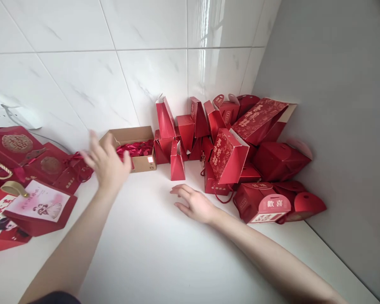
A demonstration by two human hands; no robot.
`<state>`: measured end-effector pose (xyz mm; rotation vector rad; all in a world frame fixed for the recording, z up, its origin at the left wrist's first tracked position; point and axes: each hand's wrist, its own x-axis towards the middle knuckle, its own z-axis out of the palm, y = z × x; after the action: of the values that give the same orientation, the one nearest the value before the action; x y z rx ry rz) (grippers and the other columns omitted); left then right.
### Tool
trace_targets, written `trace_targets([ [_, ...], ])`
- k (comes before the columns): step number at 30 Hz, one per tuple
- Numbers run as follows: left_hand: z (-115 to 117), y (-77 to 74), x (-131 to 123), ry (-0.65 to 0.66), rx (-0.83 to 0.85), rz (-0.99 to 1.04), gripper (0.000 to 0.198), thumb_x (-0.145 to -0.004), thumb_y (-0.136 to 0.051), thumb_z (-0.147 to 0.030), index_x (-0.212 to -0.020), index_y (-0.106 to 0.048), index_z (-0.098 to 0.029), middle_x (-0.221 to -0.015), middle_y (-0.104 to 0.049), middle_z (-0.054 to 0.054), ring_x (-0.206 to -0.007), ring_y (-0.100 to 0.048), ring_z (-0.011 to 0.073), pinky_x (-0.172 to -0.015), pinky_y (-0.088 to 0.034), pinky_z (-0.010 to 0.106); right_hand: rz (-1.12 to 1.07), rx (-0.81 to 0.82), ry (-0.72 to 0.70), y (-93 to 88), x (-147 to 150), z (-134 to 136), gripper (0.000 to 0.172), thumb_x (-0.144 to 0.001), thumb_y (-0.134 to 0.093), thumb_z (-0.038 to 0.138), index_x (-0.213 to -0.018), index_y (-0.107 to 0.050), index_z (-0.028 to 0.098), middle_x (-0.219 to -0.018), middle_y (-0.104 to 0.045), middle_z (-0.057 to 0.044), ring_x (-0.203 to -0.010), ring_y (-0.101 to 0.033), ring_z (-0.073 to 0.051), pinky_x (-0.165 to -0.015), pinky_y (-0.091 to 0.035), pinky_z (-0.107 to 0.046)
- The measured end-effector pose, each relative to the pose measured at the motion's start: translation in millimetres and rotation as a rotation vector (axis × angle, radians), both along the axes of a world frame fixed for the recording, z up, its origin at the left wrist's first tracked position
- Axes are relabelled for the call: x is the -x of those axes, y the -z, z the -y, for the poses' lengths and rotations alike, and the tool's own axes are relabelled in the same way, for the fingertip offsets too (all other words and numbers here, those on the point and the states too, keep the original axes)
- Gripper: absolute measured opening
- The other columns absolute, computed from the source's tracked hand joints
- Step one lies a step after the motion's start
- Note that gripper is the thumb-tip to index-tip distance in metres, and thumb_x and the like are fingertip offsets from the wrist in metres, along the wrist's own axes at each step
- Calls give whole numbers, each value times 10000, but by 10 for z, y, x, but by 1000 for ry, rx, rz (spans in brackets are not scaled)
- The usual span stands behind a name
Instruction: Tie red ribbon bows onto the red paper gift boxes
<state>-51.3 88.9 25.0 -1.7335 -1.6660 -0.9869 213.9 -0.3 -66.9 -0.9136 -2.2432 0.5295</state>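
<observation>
Your right hand point(194, 206) empty, fingers loosely parted over worktop point(139, 245). Small tapered red gift box point(177, 165) at its 11 o'clock; grip lightly, card likely dents. Your left hand point(108, 164) empty, spread wide; ribbon carton point(142, 164) at its 2 o'clock, contact unclear. Stacked gift boxes point(185, 130) farther, toward 12: avoid nudging, could topple.

left hand point(109, 165) near open cardboard box point(142, 164)

Mid-counter point(145, 236): passable | red boxes point(225, 157) block right | carton point(142, 164) left: perhaps tight
</observation>
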Motion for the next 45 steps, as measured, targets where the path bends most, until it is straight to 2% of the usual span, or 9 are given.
trace_targets([
  [5, 321, 820, -642, 500, 330, -125, 659, -860, -588, -383, -1469, -363, -273, -1606, -202, 128, -1433, -297, 371, -1156, -247, 578, -112, -343, 227, -957, -217, 133, 207, -968, -488, 260, -1127, -618, 243, -1259, -605, -75, -1206, -550, -243, -1036, -459, -426],
  [10, 283, 1374, -791, 571, 441, 74, 520, -843, -617, -336, -1353, -514, -319, -1481, -415, 127, -1289, -508, 334, -991, -486, 475, -303, -548, 637, -1465, -666, 320, 190, -948, -536, 296, -1088, -647, 230, -1203, -621, -89, -1178, -557, -266, -997, -473, -461],
  [18, -379, 625, -213, 321, 166, 220, 369, -870, -552, -208, -1239, -562, -183, -1393, -484, 138, -1340, -392, 333, -1117, -308, 521, -223, -456, 771, -1471, -1102, 505, 186, -937, -565, 356, -1052, -671, 255, -1076, -667, -59, -906, -652, -221, -779, -527, -380],
  [22, -464, 598, -190, 319, 187, 207, 237, -880, -551, -248, -1079, -659, -178, -1235, -615, 120, -1208, -517, 324, -1052, -375, 496, -21, -301, 803, -1345, -1222, 338, 262, -878, -628, 361, -1114, -671, 254, -1021, -685, -68, -823, -656, -242, -662, -507, -367],
  [27, -186, 920, -705, 493, 207, 132, 534, -936, -474, -330, -1450, -387, -214, -1452, -477, 108, -1357, -424, 269, -1134, -327, 415, 131, -190, 802, -1205, -1303, 190, 418, -843, -621, 212, -1259, -598, 248, -700, -678, -10, -565, -599, -191, -496, -428, -286],
  [33, 142, 1187, -1114, 651, 138, -125, 636, -911, -534, -296, -1498, -309, -200, -1618, -128, 178, -1481, -195, 341, -1183, -166, 568, 32, -185, 717, -1300, -1413, 345, 514, -838, -608, 220, -1342, -507, 225, -912, -727, -51, -699, -658, -195, -576, -508, -299],
  [38, 520, 1071, -1460, 945, 147, -165, 499, -919, -522, -284, -1396, -442, -162, -1497, -407, 185, -1401, -372, 314, -1169, -252, 539, 137, 83, 857, -1478, -1500, 605, 387, -893, -530, 281, -1275, -580, 240, -1076, -714, -75, -937, -675, -245, -755, -541, -377],
  [41, 846, 939, -1905, 1237, 376, -122, 481, -934, -510, -359, -1382, -454, -194, -1425, -499, 141, -1297, -494, 263, -1083, -412, 428, 125, 44, 888, -1532, -1498, 676, 351, -900, -512, 285, -1238, -601, 259, -1053, -722, -61, -948, -673, -258, -804, -527, -422],
  [45, 1102, 840, -2560, 1265, 673, 173, 518, -860, -590, -512, -1280, -552, -211, -1286, -561, 106, -1101, -607, 237, -897, -529, 353, 93, -8, 847, -1569, -1462, 762, 315, -900, -526, 301, -1198, -620, 260, -1024, -729, -51, -922, -684, -251, -865, -515, -453],
])
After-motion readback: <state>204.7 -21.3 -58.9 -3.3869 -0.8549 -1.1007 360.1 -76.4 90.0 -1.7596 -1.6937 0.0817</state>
